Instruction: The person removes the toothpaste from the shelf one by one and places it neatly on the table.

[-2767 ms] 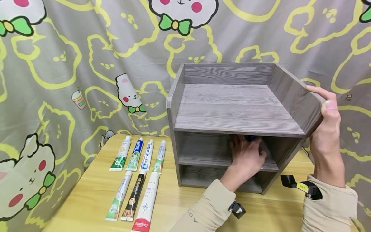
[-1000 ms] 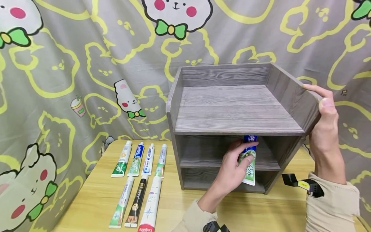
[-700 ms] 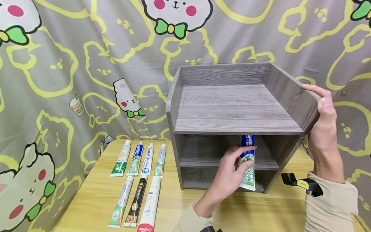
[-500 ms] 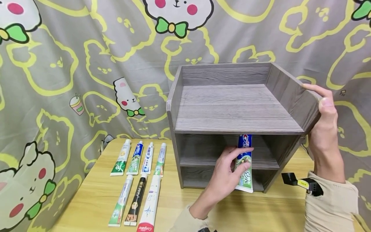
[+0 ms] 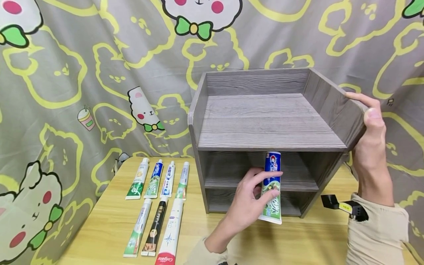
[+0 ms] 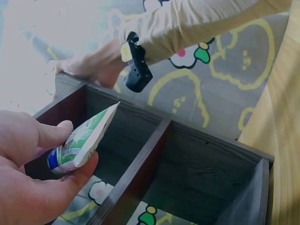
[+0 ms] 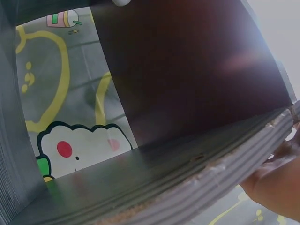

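My left hand [image 5: 243, 206] pinches a blue and green Crest toothpaste tube [image 5: 272, 183] between thumb and fingers. The tube stands tilted in front of the middle compartment of a grey wooden shelf [image 5: 271, 123], its flat crimped end low and towards me. In the left wrist view the thumb lies on one face of the toothpaste tube [image 6: 89, 138] and a finger on the other. My right hand [image 5: 372, 143] grips the front edge of the shelf's right side panel. The right wrist view shows that hand [image 7: 276, 185] only partly, behind the panel edge.
Left of the shelf, several toothpaste tubes lie in two rows on the wooden table [image 5: 99, 228]. A green and white tube [image 5: 136, 180] is at the far left, a black tube [image 5: 155, 226] and a Colgate tube [image 5: 170, 228] nearer. A patterned curtain [image 5: 109, 66] hangs behind.
My left hand was inside the middle compartment; it has come out with the toothpaste tube and moved left and towards me. The right hand keeps its grip on the shelf.
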### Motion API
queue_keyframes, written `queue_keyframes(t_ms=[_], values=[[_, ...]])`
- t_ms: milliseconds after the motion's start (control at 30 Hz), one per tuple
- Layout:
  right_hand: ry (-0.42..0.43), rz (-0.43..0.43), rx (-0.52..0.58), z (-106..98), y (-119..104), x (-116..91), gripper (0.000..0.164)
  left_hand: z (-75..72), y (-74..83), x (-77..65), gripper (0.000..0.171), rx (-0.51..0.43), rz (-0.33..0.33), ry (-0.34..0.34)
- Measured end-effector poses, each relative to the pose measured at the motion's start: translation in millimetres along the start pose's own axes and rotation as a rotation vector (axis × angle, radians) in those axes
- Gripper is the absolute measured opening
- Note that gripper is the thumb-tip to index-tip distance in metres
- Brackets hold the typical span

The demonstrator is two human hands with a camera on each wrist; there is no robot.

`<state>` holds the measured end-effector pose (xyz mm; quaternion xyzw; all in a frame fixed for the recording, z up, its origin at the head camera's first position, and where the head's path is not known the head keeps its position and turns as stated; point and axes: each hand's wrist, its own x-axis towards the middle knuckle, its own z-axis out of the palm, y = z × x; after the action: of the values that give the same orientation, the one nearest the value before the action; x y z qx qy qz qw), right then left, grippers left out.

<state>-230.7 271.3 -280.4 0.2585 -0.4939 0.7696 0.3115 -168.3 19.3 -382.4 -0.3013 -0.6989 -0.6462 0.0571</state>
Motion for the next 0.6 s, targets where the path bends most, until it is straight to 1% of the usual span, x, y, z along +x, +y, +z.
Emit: queue_keyframes(t_ms=[167,367,467,600], values=[[-0.003,0.006,-0.024,-1,-1,0,0.047,-4.3,1.3,-4.3,0.037,-0.021,-0.018,-0.003],[-0.011,0.002,-0.028,-4,0,0,0.046,-10.2,0.4,-9.8,0.038,-0.011,-0.037,-0.006],[-0.017,0.002,-0.049,-4,0,0,0.045,-14.2,-0.8,-13.1,0.038,-0.004,-0.040,-0.006],[-0.021,-0.002,-0.078,-5,0,0,0.045,-19.9,-3.0,-17.7,0.038,-0.016,-0.029,-0.013]])
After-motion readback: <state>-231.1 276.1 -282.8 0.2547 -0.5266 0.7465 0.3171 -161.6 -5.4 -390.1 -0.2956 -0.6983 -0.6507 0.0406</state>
